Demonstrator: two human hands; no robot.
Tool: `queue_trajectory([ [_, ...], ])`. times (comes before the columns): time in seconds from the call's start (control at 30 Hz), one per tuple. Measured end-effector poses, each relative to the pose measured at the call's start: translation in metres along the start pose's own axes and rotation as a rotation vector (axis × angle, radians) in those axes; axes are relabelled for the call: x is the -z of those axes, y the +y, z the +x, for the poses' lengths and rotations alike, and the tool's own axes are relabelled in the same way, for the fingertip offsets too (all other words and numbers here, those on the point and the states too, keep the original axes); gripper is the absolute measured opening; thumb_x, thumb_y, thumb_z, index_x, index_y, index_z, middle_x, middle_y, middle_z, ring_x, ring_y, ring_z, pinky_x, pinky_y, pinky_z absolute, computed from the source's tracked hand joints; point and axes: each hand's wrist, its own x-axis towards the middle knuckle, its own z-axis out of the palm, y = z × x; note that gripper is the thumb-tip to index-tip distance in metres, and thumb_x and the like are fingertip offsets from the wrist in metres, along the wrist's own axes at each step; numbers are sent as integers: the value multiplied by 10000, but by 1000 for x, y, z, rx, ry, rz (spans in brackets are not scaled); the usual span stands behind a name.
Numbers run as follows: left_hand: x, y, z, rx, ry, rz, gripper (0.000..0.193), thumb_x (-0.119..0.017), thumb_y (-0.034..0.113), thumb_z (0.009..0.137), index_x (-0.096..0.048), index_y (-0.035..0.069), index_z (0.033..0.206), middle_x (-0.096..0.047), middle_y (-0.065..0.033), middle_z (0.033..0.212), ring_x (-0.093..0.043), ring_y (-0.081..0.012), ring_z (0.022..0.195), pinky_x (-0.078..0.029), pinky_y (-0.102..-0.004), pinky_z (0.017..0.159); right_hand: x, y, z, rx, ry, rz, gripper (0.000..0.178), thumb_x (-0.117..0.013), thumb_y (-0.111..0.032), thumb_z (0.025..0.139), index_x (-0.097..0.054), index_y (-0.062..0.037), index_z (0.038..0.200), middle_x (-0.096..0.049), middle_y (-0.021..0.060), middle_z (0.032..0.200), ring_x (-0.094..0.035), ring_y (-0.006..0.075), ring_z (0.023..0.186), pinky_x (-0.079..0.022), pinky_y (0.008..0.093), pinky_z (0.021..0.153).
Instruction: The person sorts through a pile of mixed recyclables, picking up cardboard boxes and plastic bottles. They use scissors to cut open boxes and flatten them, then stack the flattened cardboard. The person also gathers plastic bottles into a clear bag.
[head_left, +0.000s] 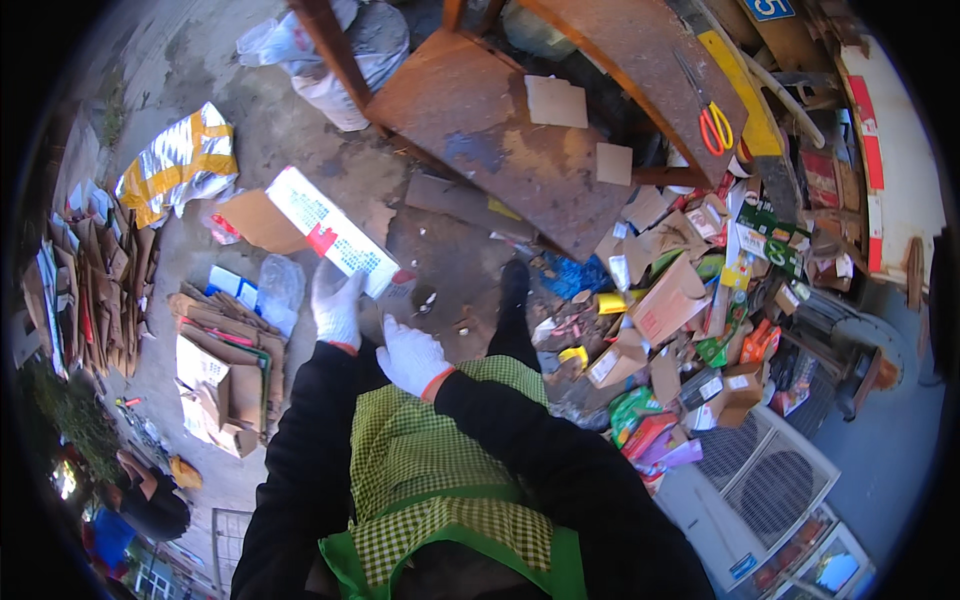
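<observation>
My left hand, in a white knit glove, grips the lower edge of a partly unfolded cardboard box. The box has a white printed panel with red patches and a bare brown flap at its left. Just below its right end is my right hand, gloved the same way and held in front of my green checked apron. The right fingers are curled together; a small dark tip seems to stand out from them, too small to name. A gap shows between the right hand and the box.
Ahead stands a worn wooden table with orange-and-yellow-handled scissors. Mixed cartons and packaging heap up at right, beside an air-conditioner unit. Flattened cardboard stacks stand at left, near a silver-and-yellow taped bundle. Another person is at lower left.
</observation>
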Motion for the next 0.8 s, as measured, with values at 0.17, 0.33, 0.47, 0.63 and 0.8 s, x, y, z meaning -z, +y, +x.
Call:
queue_trajectory([
  [0.17, -78, -112, 14, 267, 41, -88, 584, -706, 254, 971, -449, 68, 1460, -664, -64, 1186, -634, -162, 991, -520, -311, 822, 11, 144, 46, 88, -211, -51, 211, -610, -173, 890, -626, 20, 974, -722, 201, 819, -733, 402, 785, -584, 506, 685],
  [0.33, -129, -202, 9, 287, 61, 709, 1267, -897, 354, 714, -47, 90, 1615, -623, -217, 1298, -620, -303, 1189, -495, -369, 990, -24, 202, 25, -131, -385, -1, 176, -628, -202, 868, -723, -57, 900, -736, 173, 839, -741, 358, 794, -587, 509, 699],
  [0.47, -134, -221, -13, 262, 272, 965, 1325, -827, 145, 718, 133, 214, 1629, -550, -299, 1408, -597, -399, 1262, -483, -420, 1028, 28, 231, 16, 196, -698, 69, 217, -579, -131, 893, -692, -69, 1067, -716, 162, 1091, -701, 353, 1022, -554, 456, 893],
  [0.63, -135, -229, -46, 199, 204, 918, 1230, -769, 291, 838, 177, 152, 1612, -520, -313, 1427, -585, -414, 1263, -479, -445, 1023, 305, 396, 80, 340, 710, -248, 263, -551, -152, 957, -647, -52, 1180, -696, 112, 1030, -678, 262, 925, -566, 403, 788],
  [0.8, -134, -241, -74, -105, 263, 994, 1136, -701, 221, 876, 157, 192, 1621, -584, -326, 1324, -649, -449, 1114, -516, -467, 930, 528, 558, 104, 84, 709, -746, 354, -618, -221, 943, -626, -3, 1222, -684, 136, 1039, -656, 270, 825, -548, 376, 733],
])
